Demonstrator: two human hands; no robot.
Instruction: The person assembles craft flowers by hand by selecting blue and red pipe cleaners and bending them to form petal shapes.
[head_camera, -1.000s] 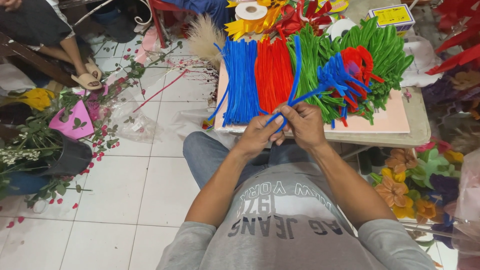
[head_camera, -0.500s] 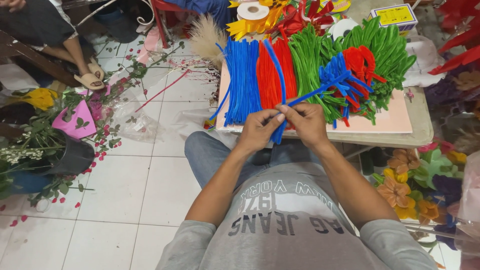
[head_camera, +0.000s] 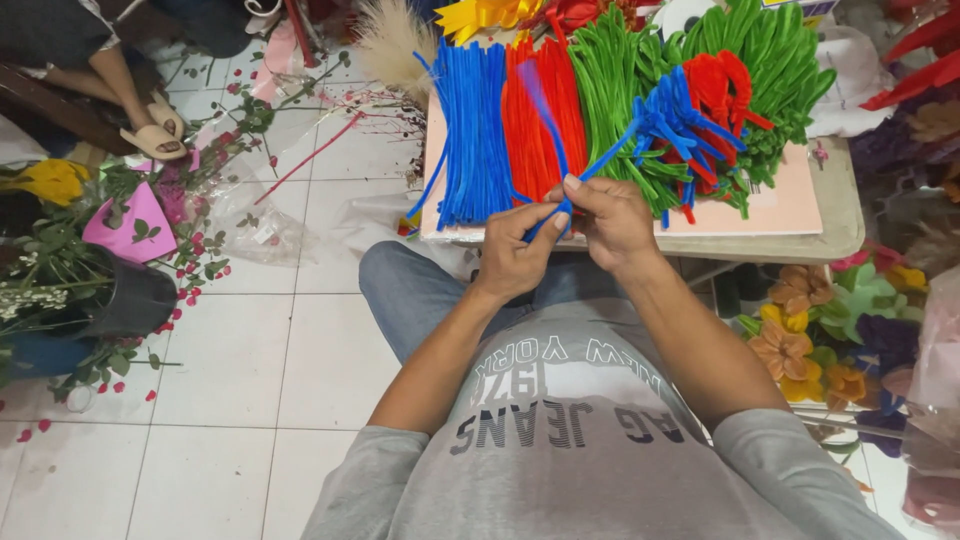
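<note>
A blue pipe cleaner (head_camera: 548, 205) is held between both hands just above the person's lap, at the near edge of a low table (head_camera: 835, 215). One end of it rises up and to the left over the laid-out stock, where it shows blurred; another blue length runs up and to the right from the hands into a bunched blue flower shape (head_camera: 675, 115). Whether these are one stem or two twisted together cannot be told.

The left hand (head_camera: 515, 255) is closed in a pinch, thumb and forefinger pressed on the blue pipe cleaner at its lower part, the other fingers curled in. The right hand (head_camera: 610, 220) is likewise closed on it just above, thumb on top, fingers wrapped beneath. The two hands touch one another.

On the table lies a pink board (head_camera: 790, 205) carrying rows of stems: a blue bundle (head_camera: 470, 130) on the left, a red bundle (head_camera: 535, 110) beside it, then green stems (head_camera: 610, 90) spreading to the right. A red looped piece (head_camera: 720, 85) sits among the green stems, beside the blue flower shape.

The person wears a grey printed shirt (head_camera: 570, 440) and blue jeans (head_camera: 415, 295). To the left, on the white tiled floor (head_camera: 250, 370), stand a dark bucket (head_camera: 130, 300) of greenery with scattered red petals. Another person's sandalled foot (head_camera: 155, 140) shows at upper left. Fabric flowers (head_camera: 810, 340) are piled at lower right.
</note>
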